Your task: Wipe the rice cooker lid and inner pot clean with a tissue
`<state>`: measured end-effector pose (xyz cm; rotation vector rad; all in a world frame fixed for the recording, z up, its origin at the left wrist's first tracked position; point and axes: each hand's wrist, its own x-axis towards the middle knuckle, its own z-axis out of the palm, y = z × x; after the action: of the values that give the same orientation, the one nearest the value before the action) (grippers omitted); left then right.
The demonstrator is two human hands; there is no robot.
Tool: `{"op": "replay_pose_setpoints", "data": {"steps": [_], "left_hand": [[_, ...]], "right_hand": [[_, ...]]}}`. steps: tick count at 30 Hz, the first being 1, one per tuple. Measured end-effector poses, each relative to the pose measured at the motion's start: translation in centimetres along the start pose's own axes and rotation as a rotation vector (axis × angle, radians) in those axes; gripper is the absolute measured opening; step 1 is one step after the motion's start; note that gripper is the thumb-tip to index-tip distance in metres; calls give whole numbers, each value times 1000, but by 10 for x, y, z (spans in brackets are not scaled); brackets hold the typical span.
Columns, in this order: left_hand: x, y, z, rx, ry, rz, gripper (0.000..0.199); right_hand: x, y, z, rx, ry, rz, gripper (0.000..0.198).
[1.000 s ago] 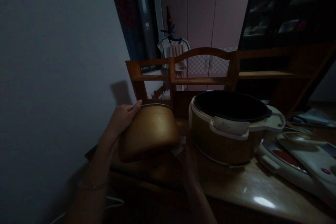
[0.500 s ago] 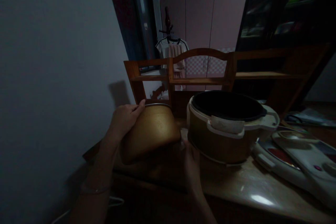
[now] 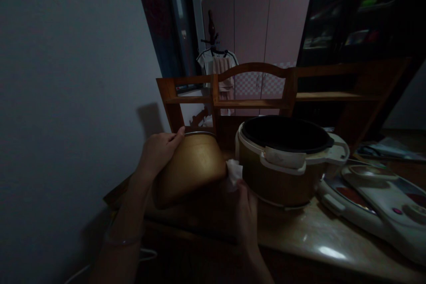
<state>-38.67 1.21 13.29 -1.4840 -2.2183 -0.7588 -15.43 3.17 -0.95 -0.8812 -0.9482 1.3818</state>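
Note:
A gold inner pot [image 3: 195,166] is tilted over the left part of the table, its metal rim facing up and away. My left hand [image 3: 161,151] grips that pot at its upper left rim, the thumb lying along the edge. Between the pot and the rice cooker, my right hand [image 3: 246,206] pinches a crumpled white tissue [image 3: 234,171]. The tissue is close to the pot's lower right side; I cannot tell whether they touch. The rice cooker body [image 3: 276,179], gold with a white collar and a dark open top, stands upright just right of my right hand.
The cooker's detached white lid [image 3: 376,199] lies on the table [image 3: 299,246] at the right. A wooden shelf rack [image 3: 253,103] rises along the back. A plain wall [image 3: 80,97] bounds the left side, and a white cord [image 3: 146,255] hangs below the table edge.
My right hand has shifted slightly right and down, and more of the white tissue shows. My left hand and the pot stay nearly in place.

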Motion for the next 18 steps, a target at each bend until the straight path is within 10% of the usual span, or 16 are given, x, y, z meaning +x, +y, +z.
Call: {"op": "replay_pose_setpoints", "data": {"steps": [11, 18], "left_hand": [[8, -9, 3, -42, -19, -1, 68], [6, -7, 1, -59, -33, -7, 69]], "right_hand": [[23, 25, -39, 612, -114, 355, 29], [20, 31, -58, 290, -149, 272, 31]]}}
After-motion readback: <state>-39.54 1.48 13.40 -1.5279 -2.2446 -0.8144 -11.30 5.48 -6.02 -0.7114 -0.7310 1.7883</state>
